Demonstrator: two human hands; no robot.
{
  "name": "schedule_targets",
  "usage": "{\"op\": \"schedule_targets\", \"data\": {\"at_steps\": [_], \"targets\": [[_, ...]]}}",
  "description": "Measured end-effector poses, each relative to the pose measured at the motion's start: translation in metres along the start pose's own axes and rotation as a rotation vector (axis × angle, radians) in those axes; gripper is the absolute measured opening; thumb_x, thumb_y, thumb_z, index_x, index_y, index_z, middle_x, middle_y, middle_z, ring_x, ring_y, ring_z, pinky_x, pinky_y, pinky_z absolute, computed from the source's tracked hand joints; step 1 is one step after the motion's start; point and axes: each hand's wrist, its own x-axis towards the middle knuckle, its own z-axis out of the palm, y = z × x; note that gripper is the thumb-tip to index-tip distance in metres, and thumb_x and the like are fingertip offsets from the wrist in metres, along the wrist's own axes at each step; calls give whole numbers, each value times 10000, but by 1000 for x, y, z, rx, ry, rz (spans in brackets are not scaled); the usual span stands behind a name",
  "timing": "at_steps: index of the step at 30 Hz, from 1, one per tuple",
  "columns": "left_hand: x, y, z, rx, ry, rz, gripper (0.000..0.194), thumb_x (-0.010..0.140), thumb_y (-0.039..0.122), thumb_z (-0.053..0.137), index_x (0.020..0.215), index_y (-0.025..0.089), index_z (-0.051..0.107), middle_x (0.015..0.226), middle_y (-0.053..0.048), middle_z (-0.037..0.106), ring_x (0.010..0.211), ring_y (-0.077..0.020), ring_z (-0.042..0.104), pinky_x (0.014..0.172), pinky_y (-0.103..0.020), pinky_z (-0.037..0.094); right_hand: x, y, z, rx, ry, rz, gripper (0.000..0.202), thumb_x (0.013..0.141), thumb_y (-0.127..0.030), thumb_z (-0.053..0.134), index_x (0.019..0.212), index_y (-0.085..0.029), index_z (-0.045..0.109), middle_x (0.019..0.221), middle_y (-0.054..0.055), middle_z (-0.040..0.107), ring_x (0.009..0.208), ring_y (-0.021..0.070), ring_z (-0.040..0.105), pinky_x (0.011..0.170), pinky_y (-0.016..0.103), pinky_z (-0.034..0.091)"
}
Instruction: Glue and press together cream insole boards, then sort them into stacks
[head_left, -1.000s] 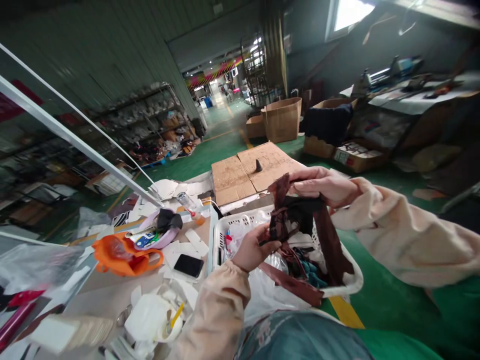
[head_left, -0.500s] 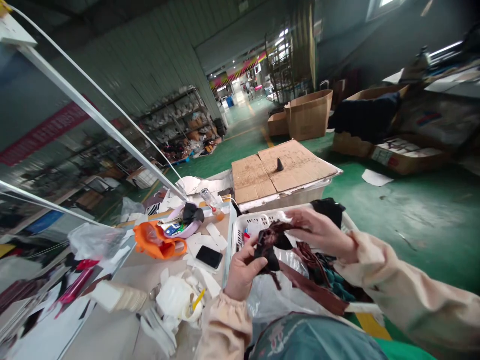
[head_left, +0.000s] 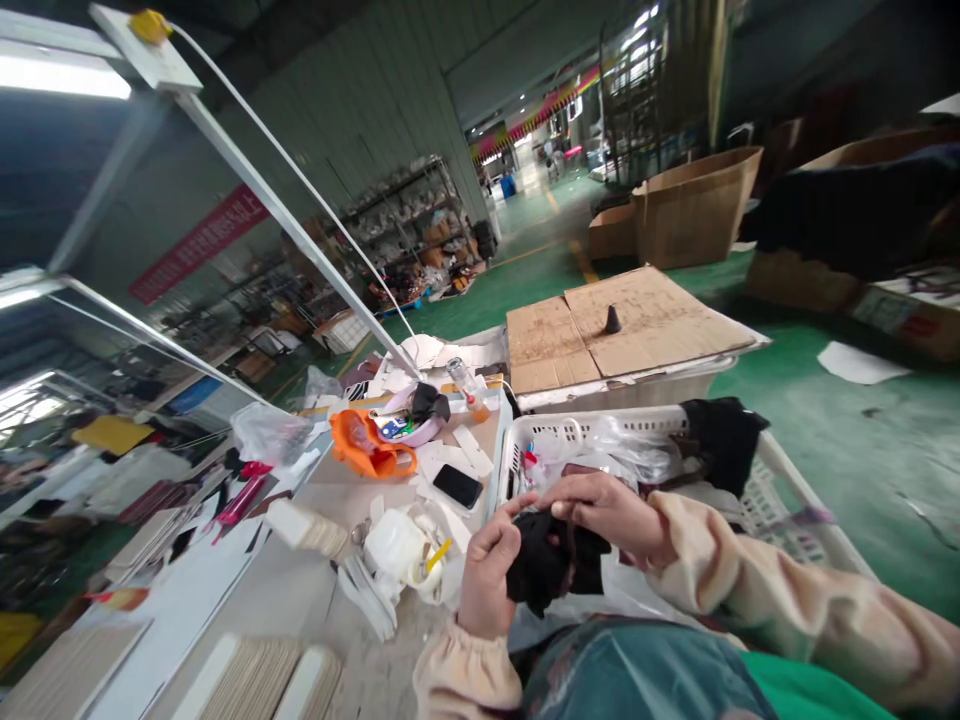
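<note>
Green floor [head_left: 795, 395] runs out ahead of the hands toward a ribbed wall [head_left: 360, 110], with loaded shelving [head_left: 409, 225] far beyond them to the left. White framing [head_left: 292, 228] rises over the cluttered tabletop [head_left: 292, 592] on the hands' left. Straight beyond the hands lies a stained cardboard sheet [head_left: 660, 315]; farther off to the right stands an open carton [head_left: 697, 210]. Nearer, a white perforated basket [head_left: 630, 424] reaches under and past the hands, its middle blocked from sight by the right forearm and its near edge by a teal garment. Left of the hands and far back hangs a red banner [head_left: 199, 245] with pale characters, too small to read. Both hands meet at the black cloth [head_left: 540, 560], bunched between them above the basket's near part: the left hand [head_left: 491, 570] pinches it with thumb against curled fingers, and the right hand [head_left: 604, 510] grips its upper edge, fingertips close to the left's. Left of them sit an orange container [head_left: 367, 450], a lilac dish [head_left: 424, 432], a dark-screened phone [head_left: 457, 487], a clear bottle [head_left: 466, 392] and, smallest, a yellow stick [head_left: 438, 555].
</note>
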Motion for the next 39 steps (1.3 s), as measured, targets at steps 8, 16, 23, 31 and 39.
{"op": "schedule_targets", "data": {"at_steps": [8, 16, 23, 31, 39], "targets": [[-30, 9, -39, -207, 221, -171, 334, 807, 467, 600, 709, 149, 588, 395, 43, 468, 307, -49, 329, 349, -182, 203, 32, -4, 43, 700, 54, 467, 320, 811, -485, 624, 741, -177, 680, 662, 28, 659, 584, 138, 601, 553, 248, 496], [-66, 23, -74, -23, 314, -39, 254, 789, 359, 665, 959, 184, 595, 742, 4, 635, 650, -102, 582, 624, -209, 450, 52, -16, 92, 1065, -66, 685, 316, 891, -399, 552, 697, -156, 604, 550, -14, 558, 449, 62, 489, 418, 147, 418], [-81, 36, -85, 442, 292, 114, 287, 743, 346, 705, 967, 170, 666, 990, -64, 670, 952, -212, 587, 892, -319, 438, 50, -34, 138, 996, -187, 587, 254, 824, -407, 647, 785, -160, 608, 646, -11, 601, 550, 66, 536, 544, 164, 461], [-92, 34, -96, 32, 449, 21, 233, 778, 370, 672, 861, 154, 696, 828, -36, 704, 779, -170, 619, 717, -262, 481, 35, -33, 158, 185, -376, 206, 479, 708, -400, 750, 1114, -184, 617, 944, 33, 647, 874, 184, 582, 788, 306, 447], [-99, 33, -118, -803, 536, 33, 137, 787, 275, 671, 805, 138, 678, 710, -24, 659, 676, -125, 622, 697, -253, 508, 39, -31, 168, 526, -280, 526, 369, 720, -511, 674, 730, -153, 584, 577, -24, 513, 484, 72, 401, 452, 205, 288]]}}
